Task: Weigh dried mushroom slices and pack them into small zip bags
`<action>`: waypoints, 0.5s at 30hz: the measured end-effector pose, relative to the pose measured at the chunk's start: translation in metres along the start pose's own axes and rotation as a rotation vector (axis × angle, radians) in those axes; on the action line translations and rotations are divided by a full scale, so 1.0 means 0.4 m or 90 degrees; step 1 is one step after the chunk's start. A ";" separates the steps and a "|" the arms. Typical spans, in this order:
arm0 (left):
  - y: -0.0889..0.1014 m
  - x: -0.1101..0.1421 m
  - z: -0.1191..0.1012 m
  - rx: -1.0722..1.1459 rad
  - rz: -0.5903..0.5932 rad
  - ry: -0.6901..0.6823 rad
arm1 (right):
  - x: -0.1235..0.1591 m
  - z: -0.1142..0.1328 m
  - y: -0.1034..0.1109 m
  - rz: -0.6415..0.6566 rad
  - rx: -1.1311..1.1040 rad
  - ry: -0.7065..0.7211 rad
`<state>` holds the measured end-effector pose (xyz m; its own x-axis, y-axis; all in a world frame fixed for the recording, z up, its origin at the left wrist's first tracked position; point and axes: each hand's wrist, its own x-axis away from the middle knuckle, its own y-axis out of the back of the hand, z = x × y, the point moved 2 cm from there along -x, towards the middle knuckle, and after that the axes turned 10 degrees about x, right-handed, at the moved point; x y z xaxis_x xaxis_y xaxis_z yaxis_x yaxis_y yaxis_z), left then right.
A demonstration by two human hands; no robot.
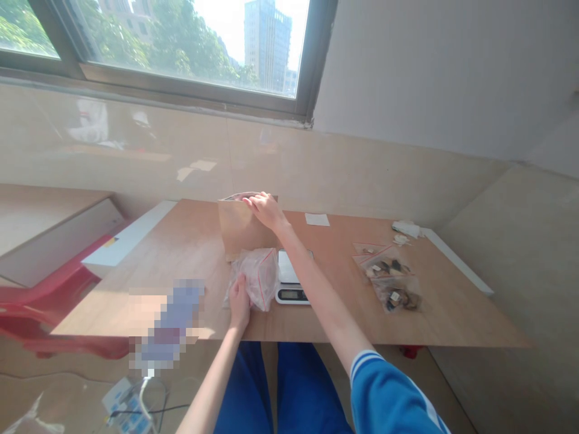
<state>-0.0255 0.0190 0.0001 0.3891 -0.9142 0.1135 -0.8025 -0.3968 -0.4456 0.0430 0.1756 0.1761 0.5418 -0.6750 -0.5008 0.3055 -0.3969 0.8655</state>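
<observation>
My right hand (pixel 266 212) reaches to the far side of the table and grips the top edge of an upright kraft paper bag (pixel 242 226), with something reddish showing at its mouth. My left hand (pixel 239 300) is closed on a clear zip bag with red seal lines (pixel 260 278), which holds crumpled plastic. That bag lies against a digital kitchen scale (pixel 289 283), whose white platform is partly hidden by it. Several small zip bags (pixel 384 274) with dark dried pieces lie to the right on the wooden table (pixel 434 307).
A white paper slip (pixel 316 219) and white scraps (pixel 406 229) lie toward the far right of the table. A pixelated patch (pixel 167 325) covers the near left edge. A red plastic chair (pixel 49 307) and white board (pixel 126 235) stand left; a tiled wall rises behind.
</observation>
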 end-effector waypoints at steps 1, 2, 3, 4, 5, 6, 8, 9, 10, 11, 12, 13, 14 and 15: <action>0.001 0.004 -0.003 -0.021 -0.009 -0.018 | 0.014 0.010 0.010 -0.016 0.000 -0.006; 0.002 0.009 -0.006 -0.042 -0.019 -0.039 | 0.033 0.020 0.022 -0.044 -0.007 -0.026; 0.002 0.013 -0.010 -0.063 -0.029 -0.060 | 0.058 0.031 0.036 -0.076 -0.020 -0.061; 0.003 0.018 -0.013 -0.082 -0.037 -0.081 | 0.091 0.041 0.048 -0.106 -0.037 -0.108; 0.003 0.023 -0.016 -0.099 -0.043 -0.099 | 0.129 0.051 0.057 -0.121 -0.058 -0.158; 0.003 0.028 -0.018 -0.115 -0.045 -0.113 | 0.172 0.058 0.062 -0.117 -0.082 -0.211; 0.002 0.037 -0.021 -0.141 -0.038 -0.134 | 0.265 0.065 0.057 -0.048 -0.161 -0.289; 0.002 0.042 -0.024 -0.153 -0.032 -0.143 | 0.310 0.063 0.048 0.017 -0.217 -0.314; 0.001 0.047 -0.028 -0.165 -0.025 -0.151 | 0.351 0.059 0.038 0.089 -0.283 -0.317; -0.001 0.052 -0.034 -0.176 -0.015 -0.157 | 0.387 0.051 0.028 0.139 -0.346 -0.316; -0.004 0.057 -0.040 -0.187 -0.003 -0.160 | 0.416 0.040 0.021 0.162 -0.408 -0.320; -0.009 0.061 -0.047 -0.196 0.013 -0.161 | 0.439 0.028 0.016 0.157 -0.465 -0.332; -0.014 0.066 -0.055 -0.205 0.033 -0.159 | 0.455 0.015 0.014 0.123 -0.512 -0.358; -0.020 0.071 -0.062 -0.212 0.054 -0.156 | 0.467 0.004 0.014 0.071 -0.548 -0.393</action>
<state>-0.0192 -0.0057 0.0288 0.3796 -0.9139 -0.1437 -0.9228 -0.3631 -0.1284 0.1448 0.0464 0.0874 0.1832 -0.9749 -0.1269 0.8601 0.0964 0.5010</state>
